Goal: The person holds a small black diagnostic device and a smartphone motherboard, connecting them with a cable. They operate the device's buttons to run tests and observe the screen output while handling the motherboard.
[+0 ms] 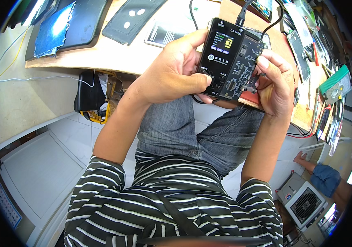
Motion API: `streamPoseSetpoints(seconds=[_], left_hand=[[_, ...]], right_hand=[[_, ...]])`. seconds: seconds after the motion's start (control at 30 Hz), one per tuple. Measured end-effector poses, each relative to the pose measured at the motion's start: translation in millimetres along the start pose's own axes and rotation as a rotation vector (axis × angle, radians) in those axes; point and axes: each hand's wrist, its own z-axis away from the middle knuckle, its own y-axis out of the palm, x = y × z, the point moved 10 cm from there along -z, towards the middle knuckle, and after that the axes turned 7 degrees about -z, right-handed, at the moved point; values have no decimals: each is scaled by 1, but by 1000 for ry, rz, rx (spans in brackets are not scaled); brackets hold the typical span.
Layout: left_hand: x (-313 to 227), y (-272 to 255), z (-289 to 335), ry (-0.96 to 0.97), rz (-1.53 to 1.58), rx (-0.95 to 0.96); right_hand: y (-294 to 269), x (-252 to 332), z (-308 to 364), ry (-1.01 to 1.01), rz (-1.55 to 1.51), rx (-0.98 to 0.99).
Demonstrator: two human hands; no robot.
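A flat black electronic tester [213,72] with a small lit screen is held up over my lap, at the edge of the workbench. Its right half shows a bare dark circuit board [241,68] with small components. My left hand [174,76] is closed around the tester's left side, its thumb pressed on the lower front near the buttons. My right hand [278,84] pinches the board's right edge between thumb and fingers; the fingertips behind are partly hidden. A black cable [241,17] runs into the top of the tester.
On the wooden bench [85,61] lie a dark phone back panel [128,18] and a blue cloth [54,31] on a black case. At right are a green-edged multimeter [335,84] and stacked parts. An air cooler [303,203] stands near another person's leg [305,161].
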Motion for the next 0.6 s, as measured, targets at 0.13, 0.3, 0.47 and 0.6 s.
streamPoseSetpoints(seconds=[0.13,0.3,0.47,0.6], left_hand=[[-1,0,1,9,2,-14],[-2,3,1,12,-35,40],[0,-1,0,8,11,-9],[-2,0,1,28,14,-8]], right_hand=[[0,0,1,6,2,-13],[0,0,1,5,18,-19],[0,0,1,-3,9,-17],[-1,0,1,-5,23,-32]])
